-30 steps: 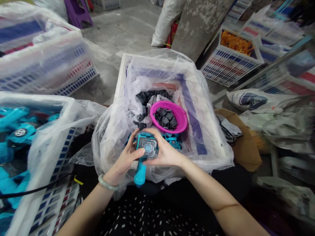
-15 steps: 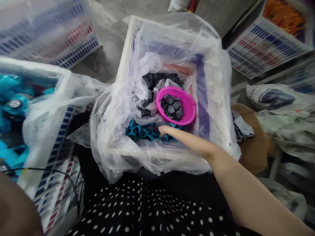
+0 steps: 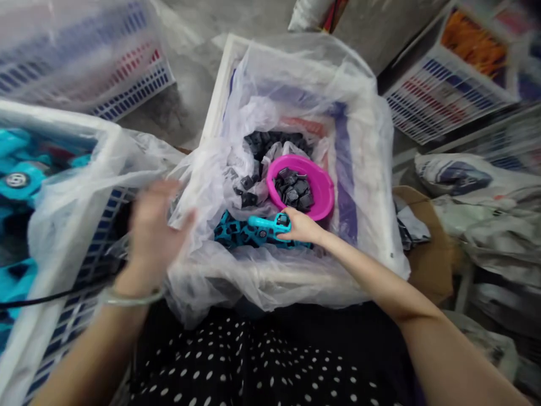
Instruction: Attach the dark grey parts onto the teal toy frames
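Observation:
My right hand grips a blue plastic part with a small round emblem, just below the pink bowl. Dark grey pieces lie in that bowl. Under the held part, more blue parts fill the near side of a white crate lined with clear plastic. Blurred by motion, my left hand hangs over the crate's left edge, thumb apart from the fingers, with nothing visible in it. Black pieces sit in plastic behind the bowl.
At the left stands a basket of larger blue parts, with another basket behind it. A basket of orange pieces is at the back right. A cardboard box and bags lie to the right. A cable crosses the left side.
My right hand has lifted a blue part from among the others and moved slightly right. My left hand has come into view from the lower left, over the crate's left edge.

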The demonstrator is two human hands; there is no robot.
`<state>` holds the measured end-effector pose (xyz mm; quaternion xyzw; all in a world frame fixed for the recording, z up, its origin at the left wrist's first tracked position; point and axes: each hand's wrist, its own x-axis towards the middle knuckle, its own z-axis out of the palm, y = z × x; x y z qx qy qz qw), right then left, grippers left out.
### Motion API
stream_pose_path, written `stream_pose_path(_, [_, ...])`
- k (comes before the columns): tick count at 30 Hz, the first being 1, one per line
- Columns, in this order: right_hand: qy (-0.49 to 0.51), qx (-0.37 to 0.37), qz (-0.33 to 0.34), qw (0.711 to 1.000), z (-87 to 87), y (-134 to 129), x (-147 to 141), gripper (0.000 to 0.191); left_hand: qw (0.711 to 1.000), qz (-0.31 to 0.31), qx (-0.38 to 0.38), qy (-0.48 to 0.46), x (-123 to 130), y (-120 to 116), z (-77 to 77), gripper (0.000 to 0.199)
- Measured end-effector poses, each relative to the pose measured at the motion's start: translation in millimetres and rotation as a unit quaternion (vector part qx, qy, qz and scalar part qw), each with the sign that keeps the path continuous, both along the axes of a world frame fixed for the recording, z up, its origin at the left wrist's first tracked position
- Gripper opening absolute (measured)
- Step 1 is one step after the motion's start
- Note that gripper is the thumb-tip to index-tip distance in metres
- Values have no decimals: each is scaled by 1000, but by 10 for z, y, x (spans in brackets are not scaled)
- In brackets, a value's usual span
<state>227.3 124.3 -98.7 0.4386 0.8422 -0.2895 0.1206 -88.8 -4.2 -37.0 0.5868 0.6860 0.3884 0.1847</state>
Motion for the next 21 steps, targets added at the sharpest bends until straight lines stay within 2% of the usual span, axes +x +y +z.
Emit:
stream_pose_path(2, [105,-37,-103,988,214,-136,67,60,997,-80,-14,2,556,46,-129,73])
stream_pose_path(4, [211,-81,-168,959,405,-318,121,63,990,-137,-39,-14,1028,56,-240,96])
stream_pose_path(6, [282,-124,-142,941,507,-405,157,64,986,-157,-48,-27,1264,42,-308,97])
stream_pose_path(8, [307,-174,-76,933,492,-293,194,61,983,-158,-61,-74,1249,20,-330,86])
stream_pose_path(10, [232,-172,-35,957,353,16,235,60,971,-135,-88,-176,1093,0,-328,76])
stream_pose_path(11, [157,-133,-29,978,242,214,252,57,958,-114,-100,-242,1008,-10,-325,75])
stream_pose_path(12, [51,-52,-40,997,111,416,261,48,941,-87,-107,-310,938,-19,-324,74])
stream_pose_path(14, [-19,19,-65,998,-178,772,253,33,890,-32,-124,-438,862,-37,-330,68])
stream_pose_path(16, [-62,63,-72,993,-444,1000,217,33,821,11,-161,-548,857,-50,-337,58])
stream_pose_path(18, [-92,91,-59,990,-649,1103,169,36,756,30,-197,-624,866,-52,-334,55])
stream_pose_path(19, [-102,101,-48,988,-725,1126,145,36,734,34,-203,-647,861,-49,-326,57])
stream_pose_path(21, [-114,115,-27,986,-822,1152,101,34,717,41,-189,-670,822,-40,-302,64])
